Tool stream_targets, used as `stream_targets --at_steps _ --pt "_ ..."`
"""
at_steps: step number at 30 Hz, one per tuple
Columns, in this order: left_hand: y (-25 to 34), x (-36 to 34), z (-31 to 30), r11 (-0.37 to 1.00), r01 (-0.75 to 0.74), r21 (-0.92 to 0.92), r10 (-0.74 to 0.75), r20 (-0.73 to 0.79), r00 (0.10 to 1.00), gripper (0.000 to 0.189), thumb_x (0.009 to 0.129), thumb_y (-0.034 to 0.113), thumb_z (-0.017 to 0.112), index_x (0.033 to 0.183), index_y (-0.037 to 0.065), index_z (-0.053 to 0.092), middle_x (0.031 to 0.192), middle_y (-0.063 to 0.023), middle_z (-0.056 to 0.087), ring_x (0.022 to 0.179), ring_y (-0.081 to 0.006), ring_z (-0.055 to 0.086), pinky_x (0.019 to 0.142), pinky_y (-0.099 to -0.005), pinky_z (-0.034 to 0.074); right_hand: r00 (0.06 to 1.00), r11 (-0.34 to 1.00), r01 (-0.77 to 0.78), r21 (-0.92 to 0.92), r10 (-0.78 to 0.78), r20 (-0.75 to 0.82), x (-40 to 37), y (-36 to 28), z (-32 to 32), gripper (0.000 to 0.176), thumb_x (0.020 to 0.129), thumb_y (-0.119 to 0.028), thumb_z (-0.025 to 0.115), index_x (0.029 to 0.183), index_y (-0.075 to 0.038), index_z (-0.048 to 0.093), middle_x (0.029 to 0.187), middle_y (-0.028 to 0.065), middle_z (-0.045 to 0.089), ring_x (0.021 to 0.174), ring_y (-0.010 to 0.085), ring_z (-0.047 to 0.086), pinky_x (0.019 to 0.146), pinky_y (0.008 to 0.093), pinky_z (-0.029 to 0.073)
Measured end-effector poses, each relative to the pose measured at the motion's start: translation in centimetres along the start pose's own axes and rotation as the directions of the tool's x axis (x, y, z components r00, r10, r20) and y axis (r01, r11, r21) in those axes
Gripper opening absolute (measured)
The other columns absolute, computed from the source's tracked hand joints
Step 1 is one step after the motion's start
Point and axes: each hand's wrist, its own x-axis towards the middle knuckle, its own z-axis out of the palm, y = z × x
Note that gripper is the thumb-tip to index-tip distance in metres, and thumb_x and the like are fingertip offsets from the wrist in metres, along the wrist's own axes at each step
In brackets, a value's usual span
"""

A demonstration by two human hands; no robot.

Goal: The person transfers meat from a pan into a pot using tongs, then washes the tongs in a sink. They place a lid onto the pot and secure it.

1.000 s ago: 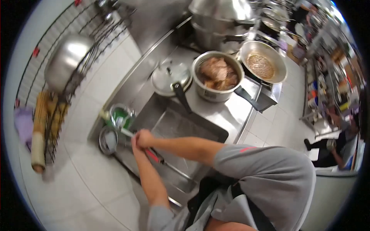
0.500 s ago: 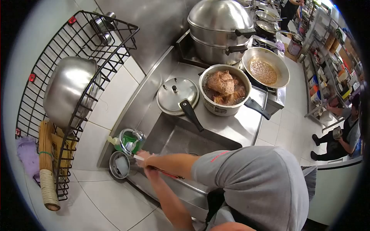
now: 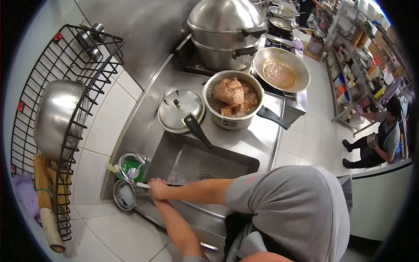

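My right hand [image 3: 159, 190] comes in from the grey sleeve and lies over my left hand [image 3: 156, 180], wrists crossing, at the left end of the metal sink [image 3: 196, 161]. Both hands touch or nearly touch each other beside the tip of the tap spout [image 3: 142, 185]. Their fingers are small and overlapping, so whether they hold anything cannot be made out. Just left of them are a green container [image 3: 132, 169] and a small metal bowl [image 3: 117, 192] with something pale inside.
Behind the sink stand a pot of meat [image 3: 233, 122], a lid [image 3: 170, 114] with a black handle, a large domed steamer [image 3: 222, 19] and a pan of brown liquid [image 3: 301, 72]. A wire rack [image 3: 65, 131] hangs left. Another person [image 3: 386, 135] stands at right.
The view has shifted, so the counter, pots and rack appear further left. My hands stay together by the spout, with the fingers bunched more closely. The other person remains beside the shelves.
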Motion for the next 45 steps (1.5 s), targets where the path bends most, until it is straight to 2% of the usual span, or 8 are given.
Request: stream_targets --at_steps 7,10,14,24,30,32,33,45 --pt "-0.6 6.0 -0.4 0.912 0.098 -0.399 -0.071 0.083 0.994 0.027 0.089 0.028 0.05 0.086 0.004 0.06 0.086 -0.0132 0.064 0.085 -0.0263 0.063 0.08 -0.0369 0.051 0.851 0.992 0.074 -0.101 -0.01 0.525 -1.3 3.5 -8.1 0.028 0.085 -0.022 0.056 0.106 -0.007 0.066 0.114 0.0157 0.064 0.107 0.0308 0.061 0.087 0.0414 0.048" --pt "0.8 1.3 3.8 0.967 0.118 -0.225 -0.075 0.188 0.979 0.025 0.086 0.028 0.054 0.083 0.004 0.059 0.083 -0.0122 0.064 0.079 -0.0274 0.064 0.077 -0.0386 0.05 0.888 0.937 -0.35 0.001 0.332 -0.318 2.0 5.1 6.4 0.028 0.088 -0.025 0.054 0.094 -0.001 0.065 0.096 0.0145 0.067 0.089 0.0304 0.066 0.072 0.0424 0.053" --pt "0.7 8.9 2.0 0.859 0.305 0.411 -0.377 0.104 0.921 0.025 0.084 0.025 0.059 0.088 0.001 0.058 0.078 -0.0101 0.061 0.073 -0.0261 0.063 0.064 -0.0426 0.051 0.865 0.939 -0.28 0.198 0.158 0.475 -1.8 4.6 -7.0 0.027 0.082 -0.024 0.059 0.094 0.0 0.063 0.088 0.0139 0.067 0.082 0.0301 0.066 0.068 0.0419 0.053" --pt "8.0 2.6 5.6 0.599 -0.058 0.799 0.021 0.057 0.998 0.032 0.094 0.031 0.055 0.09 -0.001 0.059 0.077 -0.0117 0.059 0.067 -0.0231 0.059 0.059 -0.0402 0.052 0.723 0.604 -0.634 0.482 0.242 0.647 -2.7 4.7 -8.0 0.021 0.07 -0.018 0.068 0.078 -0.001 0.061 0.068 0.0096 0.059 0.054 0.0199 0.057 0.046 0.0384 0.045" --pt "-0.1 2.4 2.2 0.977 0.209 0.036 -0.21 0.319 0.924 0.027 0.089 0.031 0.057 0.088 0.005 0.06 0.073 -0.005 0.054 0.076 -0.0214 0.056 0.07 -0.042 0.047 0.9 0.938 -0.165 0.306 0.016 0.436 -1.3 6.3 -5.0 0.02 0.068 -0.019 0.069 0.075 0.0 0.067 0.074 0.0149 0.065 0.061 0.0261 0.064 0.054 0.0416 0.051" --pt "-2.5 7.4 -2.2 0.981 0.19 -0.035 -0.152 0.469 0.87 0.023 0.088 0.028 0.057 0.089 0.006 0.059 0.074 -0.0042 0.053 0.078 -0.0209 0.055 0.073 -0.0431 0.046 0.755 0.828 -0.481 0.288 0.224 0.616 -3.6 4.8 -5.9 0.021 0.065 -0.016 0.072 0.078 -0.001 0.067 0.073 0.0132 0.064 0.064 0.0243 0.063 0.055 0.0395 0.052" --pt "1.1 -4.6 5.6 0.996 0.057 0.069 -0.047 -0.144 0.988 0.021 0.087 0.025 0.056 0.09 0.004 0.058 0.077 -0.005 0.054 0.078 -0.0216 0.055 0.074 -0.04 0.047 0.797 0.806 -0.435 0.402 0.138 0.588 -5.8 4.4 -8.0 0.018 0.067 -0.015 0.071 0.077 -0.002 0.066 0.068 0.0108 0.061 0.059 0.0218 0.061 0.051 0.0383 0.05" --pt "2.8 -2.0 5.6 0.933 -0.129 -0.337 0.082 -0.15 0.985 0.037 0.098 0.035 0.042 0.106 0.002 0.056 0.095 -0.0143 0.061 0.079 -0.0293 0.061 0.063 -0.0482 0.057 0.579 0.635 -0.693 0.342 0.207 0.789 -12.9 3.9 -20.6 0.017 0.086 -0.017 0.059 0.075 -0.005 0.051 0.064 0.0017 0.047 0.047 0.0099 0.043 0.038 0.0266 0.034"
